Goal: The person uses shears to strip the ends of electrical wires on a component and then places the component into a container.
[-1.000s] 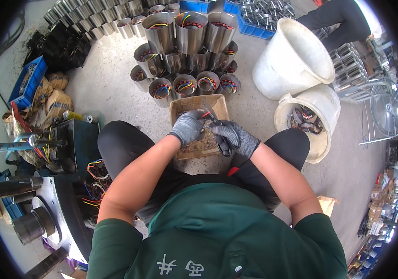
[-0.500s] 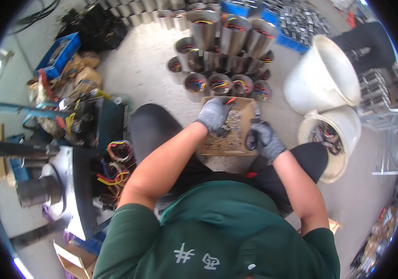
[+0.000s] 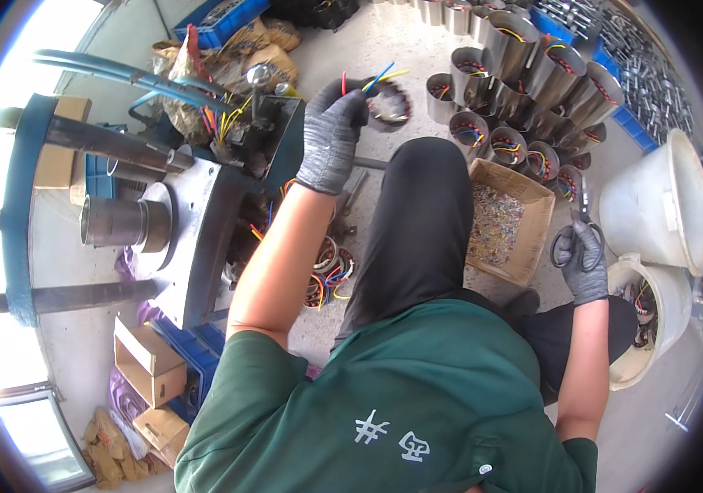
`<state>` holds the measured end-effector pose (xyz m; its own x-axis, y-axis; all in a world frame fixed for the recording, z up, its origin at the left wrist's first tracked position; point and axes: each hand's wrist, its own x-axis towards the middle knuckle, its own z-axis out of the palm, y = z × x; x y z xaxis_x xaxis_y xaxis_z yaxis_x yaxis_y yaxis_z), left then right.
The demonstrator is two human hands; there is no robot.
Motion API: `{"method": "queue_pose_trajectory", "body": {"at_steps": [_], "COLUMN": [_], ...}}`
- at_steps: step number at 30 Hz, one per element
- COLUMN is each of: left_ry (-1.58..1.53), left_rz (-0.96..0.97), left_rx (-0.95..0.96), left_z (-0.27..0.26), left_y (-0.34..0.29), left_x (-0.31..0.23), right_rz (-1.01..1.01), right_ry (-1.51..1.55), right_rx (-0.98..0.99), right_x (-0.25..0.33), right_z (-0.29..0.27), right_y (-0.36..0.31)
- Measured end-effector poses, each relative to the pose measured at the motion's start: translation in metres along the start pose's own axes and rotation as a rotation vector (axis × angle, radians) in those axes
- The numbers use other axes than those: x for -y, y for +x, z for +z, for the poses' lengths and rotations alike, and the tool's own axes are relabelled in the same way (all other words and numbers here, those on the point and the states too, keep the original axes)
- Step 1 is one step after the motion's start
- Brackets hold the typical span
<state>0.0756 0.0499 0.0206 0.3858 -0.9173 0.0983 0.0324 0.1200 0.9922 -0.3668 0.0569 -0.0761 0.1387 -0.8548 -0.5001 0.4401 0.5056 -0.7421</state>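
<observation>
My left hand (image 3: 333, 135), in a grey glove, is raised left of my knee. Its fingers are closed on a ring-shaped motor stator (image 3: 401, 122) with red, blue and yellow wire ends sticking up; part of the ring is behind the fingers. On the right, my gloved right hand (image 3: 583, 261) is closed around a pair of scissors (image 3: 592, 246) with black loop handles, blades pointing away from me. Between my legs, a cardboard box (image 3: 534, 240) holds many small coloured clippings. It lies just left of my right hand, apart from it.
Steel cylinders (image 3: 506, 49) with wired stators inside are stacked beyond the box. Two white buckets (image 3: 626, 201) stand at the right. At the left is a press with a metal plate (image 3: 203, 234); several wired stators (image 3: 333, 267) lie beside it.
My view has swung left. My left hand has gone from over the box to up at the left, where the stator now shows in its grip. My right hand still holds the scissors, right of the box.
</observation>
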Motion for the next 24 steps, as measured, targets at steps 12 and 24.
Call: {"method": "queue_pose_trajectory", "body": {"at_steps": [12, 24], "left_ry": [0.733, 1.326], "left_rz": [-0.243, -0.515], "left_rx": [0.05, 0.487], "left_z": [-0.236, -0.343], "left_y": [-0.107, -0.225], "left_x": [0.074, 0.135], "right_rz": [-0.003, -0.042], "right_ry": [-0.001, -0.057], "right_rx": [0.088, 0.041], "right_x": [0.015, 0.009], "right_z": [-0.001, 0.009], "right_y": [-0.006, -0.01]}}
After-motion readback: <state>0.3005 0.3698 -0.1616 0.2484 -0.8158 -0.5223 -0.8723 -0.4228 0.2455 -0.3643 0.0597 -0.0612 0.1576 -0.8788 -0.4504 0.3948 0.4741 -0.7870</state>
